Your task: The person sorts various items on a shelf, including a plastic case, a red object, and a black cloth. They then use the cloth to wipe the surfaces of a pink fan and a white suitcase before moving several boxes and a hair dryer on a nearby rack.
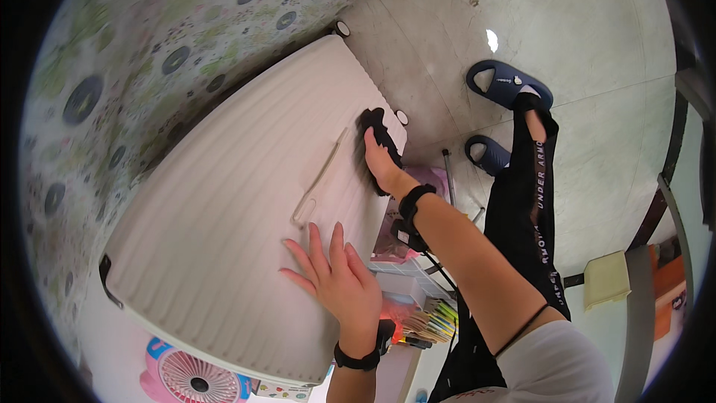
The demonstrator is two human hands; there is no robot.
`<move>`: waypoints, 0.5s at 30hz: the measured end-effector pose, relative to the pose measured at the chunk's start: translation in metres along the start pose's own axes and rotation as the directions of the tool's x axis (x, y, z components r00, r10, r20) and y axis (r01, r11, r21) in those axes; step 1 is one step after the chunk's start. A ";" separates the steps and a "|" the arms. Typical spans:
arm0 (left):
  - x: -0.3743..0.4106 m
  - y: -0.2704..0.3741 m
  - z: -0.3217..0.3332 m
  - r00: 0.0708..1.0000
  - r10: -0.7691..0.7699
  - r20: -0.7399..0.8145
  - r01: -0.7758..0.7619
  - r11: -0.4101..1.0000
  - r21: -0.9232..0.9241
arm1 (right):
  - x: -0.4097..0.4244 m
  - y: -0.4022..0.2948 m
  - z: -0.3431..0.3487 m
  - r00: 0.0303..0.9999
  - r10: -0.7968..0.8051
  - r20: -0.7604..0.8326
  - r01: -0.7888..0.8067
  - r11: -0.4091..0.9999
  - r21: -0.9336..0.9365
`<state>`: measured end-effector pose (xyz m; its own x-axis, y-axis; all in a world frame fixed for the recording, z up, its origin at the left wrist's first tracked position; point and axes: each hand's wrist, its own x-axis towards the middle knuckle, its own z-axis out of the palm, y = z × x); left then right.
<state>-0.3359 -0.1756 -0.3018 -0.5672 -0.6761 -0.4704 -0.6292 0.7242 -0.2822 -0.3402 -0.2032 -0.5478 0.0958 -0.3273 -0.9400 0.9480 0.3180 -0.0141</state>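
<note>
A white ribbed hard-shell suitcase [224, 207] fills the middle of the view, with a slim side handle [321, 176] on its face. My right hand [383, 159] is bent over a black cloth [380, 123] and presses it on the shell near the wheeled end. Part of the cloth is hidden under the palm. Lower down, my left hand [341, 282] rests on the shell just below the handle, palm down, fingers spread, with nothing in it. Both wrists wear black bands.
Patterned fabric [168, 61] lies along the suitcase's far side. A pink fan [198, 378] is at the bottom left. Books [433, 322], a pink bag [394, 235] and metal legs [449, 176] are at the near side. My feet in blue slippers [495, 87] are on the tiled floor.
</note>
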 end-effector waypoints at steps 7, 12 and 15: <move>0.022 -0.008 0.022 0.977 -0.078 -0.197 0.046 0.986 -0.160 | -0.115 -0.002 0.049 0.520 -0.715 0.468 0.844 0.343 -0.413; 0.035 -0.002 0.018 0.971 -0.101 -0.218 0.052 0.975 -0.218 | -0.057 -0.021 0.025 0.571 -0.659 0.490 0.814 0.377 -0.442; 0.055 0.005 0.030 0.998 -0.024 -0.062 0.015 0.990 -0.143 | 0.042 -0.033 0.004 0.817 -0.520 0.247 0.573 0.692 -0.438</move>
<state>-0.3545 -0.2046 -0.3539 -0.5837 -0.7007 -0.4102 -0.7071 0.6870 -0.1674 -0.3661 -0.2314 -0.5852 -0.3402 -0.6525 -0.6771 0.5783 0.4226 -0.6978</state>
